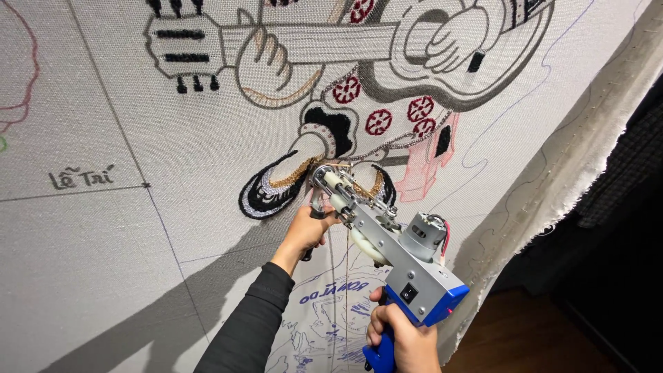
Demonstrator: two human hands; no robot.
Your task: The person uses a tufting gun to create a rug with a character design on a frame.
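A grey and blue tufting gun (397,259) points up and away at a stretched white cloth (103,262). Its needle tip touches the cloth at the gold and black shoe part of a tufted cartoon figure (331,138) playing a guitar. My left hand (306,230) grips the gun's front handle, close to the cloth. My right hand (407,338) is closed around the blue rear grip at the bottom of the view. A thin strand of yarn (330,273) hangs down from the gun's front.
The cloth's frayed right edge (552,200) runs diagonally, with dark wooden floor (532,338) and dark fabric beyond it. Blue pen outlines and lettering mark the cloth below the gun. A pink outline shows at the far left.
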